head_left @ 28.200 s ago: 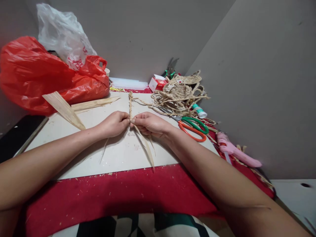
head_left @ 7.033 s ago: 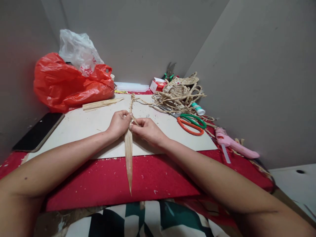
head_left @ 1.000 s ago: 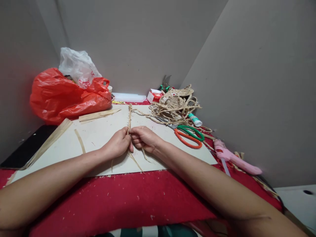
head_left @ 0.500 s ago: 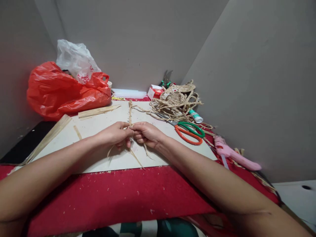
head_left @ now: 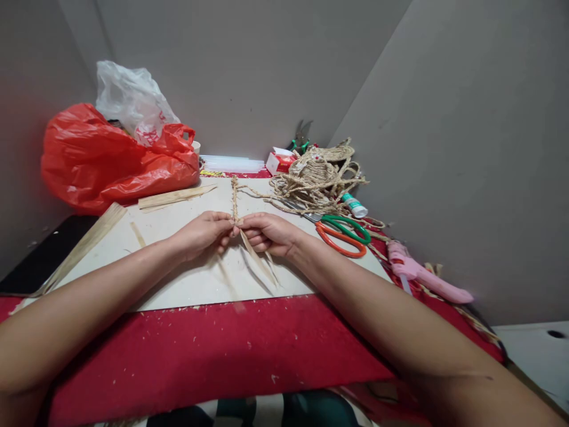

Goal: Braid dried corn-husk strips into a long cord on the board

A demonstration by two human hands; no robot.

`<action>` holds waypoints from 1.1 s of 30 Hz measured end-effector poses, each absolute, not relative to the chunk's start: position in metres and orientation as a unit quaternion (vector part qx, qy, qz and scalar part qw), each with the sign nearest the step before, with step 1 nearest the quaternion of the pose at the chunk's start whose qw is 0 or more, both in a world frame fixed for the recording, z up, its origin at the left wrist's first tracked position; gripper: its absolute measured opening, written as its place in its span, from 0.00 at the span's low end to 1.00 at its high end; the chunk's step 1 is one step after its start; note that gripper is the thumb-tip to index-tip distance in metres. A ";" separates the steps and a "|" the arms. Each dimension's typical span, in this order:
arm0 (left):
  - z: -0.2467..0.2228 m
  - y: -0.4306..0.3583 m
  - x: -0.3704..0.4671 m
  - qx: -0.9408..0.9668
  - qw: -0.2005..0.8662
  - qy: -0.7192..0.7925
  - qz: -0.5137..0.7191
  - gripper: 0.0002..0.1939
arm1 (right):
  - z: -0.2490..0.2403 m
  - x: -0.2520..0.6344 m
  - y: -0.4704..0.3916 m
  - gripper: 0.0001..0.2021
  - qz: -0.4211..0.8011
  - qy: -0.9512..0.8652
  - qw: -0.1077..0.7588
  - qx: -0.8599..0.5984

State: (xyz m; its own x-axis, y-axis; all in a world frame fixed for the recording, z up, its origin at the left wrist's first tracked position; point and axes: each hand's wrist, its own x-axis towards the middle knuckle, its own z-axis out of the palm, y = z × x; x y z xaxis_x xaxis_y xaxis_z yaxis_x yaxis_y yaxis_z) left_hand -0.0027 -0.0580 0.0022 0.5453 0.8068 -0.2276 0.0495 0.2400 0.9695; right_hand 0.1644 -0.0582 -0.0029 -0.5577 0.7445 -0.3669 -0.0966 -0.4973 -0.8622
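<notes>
A narrow braided straw cord (head_left: 235, 198) runs down the middle of the white board (head_left: 186, 287), its near end between my two hands. My left hand (head_left: 207, 234) pinches straw strands at that end, thumb against fingers. Close beside it, my right hand (head_left: 269, 233) is closed on the strands too, its fingers curled. Loose straw strips (head_left: 258, 261) hang from the pinch point toward me, some blurred by motion. Which strand each hand holds is partly hidden by the fingers.
Right of my hands lie scissors (head_left: 342, 234), a heap of braided cord (head_left: 315, 181), a glue stick (head_left: 354, 205) and a pink glue gun (head_left: 427, 276). On the left are flat straw strips (head_left: 84, 249), a black flat slab (head_left: 48, 255) and a red plastic bag (head_left: 115, 160).
My hands have shifted slightly apart at the braid's end. The loose strips below have swung, and a wider strip now shows beside my right hand. The view has tilted slightly.
</notes>
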 end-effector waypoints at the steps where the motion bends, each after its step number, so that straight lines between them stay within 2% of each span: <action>1: 0.004 -0.059 -0.003 0.556 0.675 0.402 0.270 0.07 | -0.003 0.165 -0.058 0.08 0.774 -0.426 0.265 -0.387; 10: -0.010 -0.051 -0.007 0.714 0.482 0.424 0.279 0.09 | -0.004 0.173 -0.050 0.07 0.741 -0.502 0.208 -0.395; 12: -0.011 -0.050 -0.007 0.725 0.465 0.430 0.270 0.09 | -0.005 0.175 -0.048 0.07 0.726 -0.529 0.204 -0.390; 17: -0.004 -0.052 -0.005 0.640 0.578 0.448 0.235 0.11 | -0.005 0.177 -0.047 0.09 0.649 -0.616 0.198 -0.400; 23: 0.000 -0.051 -0.003 0.568 0.663 0.441 0.206 0.13 | 0.007 0.172 -0.055 0.09 0.473 -0.740 0.161 -0.450; 26: 0.000 -0.051 -0.003 0.558 0.667 0.447 0.211 0.14 | 0.013 0.169 -0.058 0.10 0.402 -0.778 0.148 -0.459; 33: -0.004 -0.053 0.000 0.595 0.613 0.461 0.239 0.14 | 0.022 0.180 -0.057 0.10 0.348 -0.791 0.109 -0.491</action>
